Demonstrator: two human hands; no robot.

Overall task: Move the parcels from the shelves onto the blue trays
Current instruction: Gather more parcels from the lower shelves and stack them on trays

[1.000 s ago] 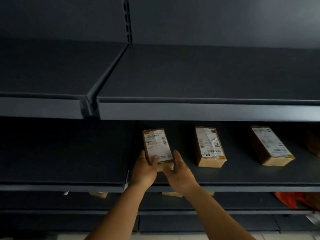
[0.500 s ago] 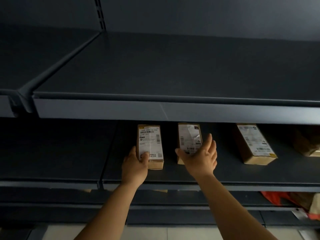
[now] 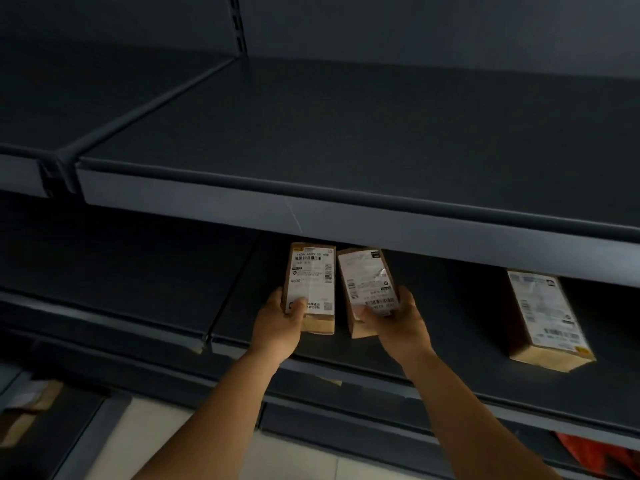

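The shelf [image 3: 450, 327] carries three parcels. The far parcel [image 3: 549, 318] lies well to the right of your grips, untouched. Your left hand [image 3: 280, 327] clamps the left parcel [image 3: 311, 284] at its near end, thumb on the label. Your right hand [image 3: 398, 320] clamps the right parcel [image 3: 367, 289] likewise, tilting it, presumably to lift both at once. No blue trays are in view.

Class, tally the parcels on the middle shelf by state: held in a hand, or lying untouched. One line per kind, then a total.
Held parcels: 2, the left parcel in the left hand and the middle parcel in the right hand
Untouched parcels: 1, the right parcel
Total: 3
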